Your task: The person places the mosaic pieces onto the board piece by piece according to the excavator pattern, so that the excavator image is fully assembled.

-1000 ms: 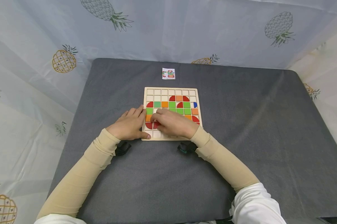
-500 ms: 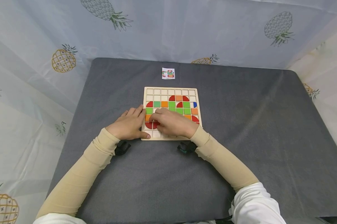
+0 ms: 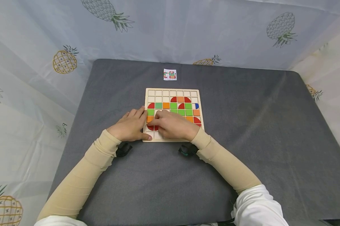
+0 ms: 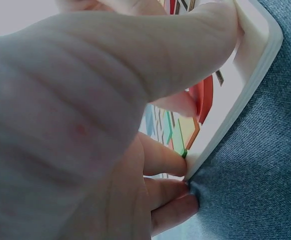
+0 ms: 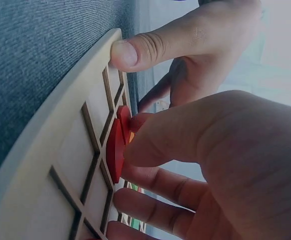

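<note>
A wooden grid board [image 3: 172,140] lies on the table with coloured square and quarter-circle tiles in its cells. My left hand [image 3: 130,124] rests on its left edge, fingers extended and thumb [image 4: 200,40] on the near left corner. Over the board's left part is my right hand [image 3: 174,125], its index finger reaching to a red quarter-circle tile [image 5: 124,114] in the leftmost column. Beside that sits a second red quarter-circle tile [image 5: 115,152], close to my right thumb [image 5: 145,147]. Both tiles lie in the board's cells. My right hand hides several middle cells.
A small printed card [image 3: 170,74] with a coloured grid pattern lies beyond the board. Grey cloth [image 3: 257,141] covers the table. A pineapple-print curtain [image 3: 215,31] hangs behind it and at the sides.
My right index finger has stretched leftward, from the second red tile to the leftmost one. My left hand and the board have stayed in place.
</note>
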### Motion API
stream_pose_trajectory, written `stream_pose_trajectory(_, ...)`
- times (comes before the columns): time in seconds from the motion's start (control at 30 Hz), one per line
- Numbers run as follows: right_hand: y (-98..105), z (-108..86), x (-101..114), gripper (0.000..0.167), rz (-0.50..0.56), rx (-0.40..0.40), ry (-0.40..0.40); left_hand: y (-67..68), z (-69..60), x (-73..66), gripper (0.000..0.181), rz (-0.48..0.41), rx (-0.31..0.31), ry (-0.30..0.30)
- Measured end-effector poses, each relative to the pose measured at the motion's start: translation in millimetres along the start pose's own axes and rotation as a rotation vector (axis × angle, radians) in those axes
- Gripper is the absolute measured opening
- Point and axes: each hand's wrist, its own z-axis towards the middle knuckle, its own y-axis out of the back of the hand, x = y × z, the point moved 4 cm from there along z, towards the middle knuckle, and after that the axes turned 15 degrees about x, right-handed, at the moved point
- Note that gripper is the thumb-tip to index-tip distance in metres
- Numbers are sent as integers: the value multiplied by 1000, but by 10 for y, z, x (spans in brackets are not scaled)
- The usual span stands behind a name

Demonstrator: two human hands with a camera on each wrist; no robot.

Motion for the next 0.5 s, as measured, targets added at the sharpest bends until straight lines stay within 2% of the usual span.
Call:
stream_pose_trajectory(0.3, 49, -29, -20, 32, 60, -28, -5, -5, 7, 4, 103, -2, 13, -4)
stream_pose_trajectory(0.5, 201, -116, -141, 32, 142, -38, -60, -19, 20, 24, 105, -9, 25, 5)
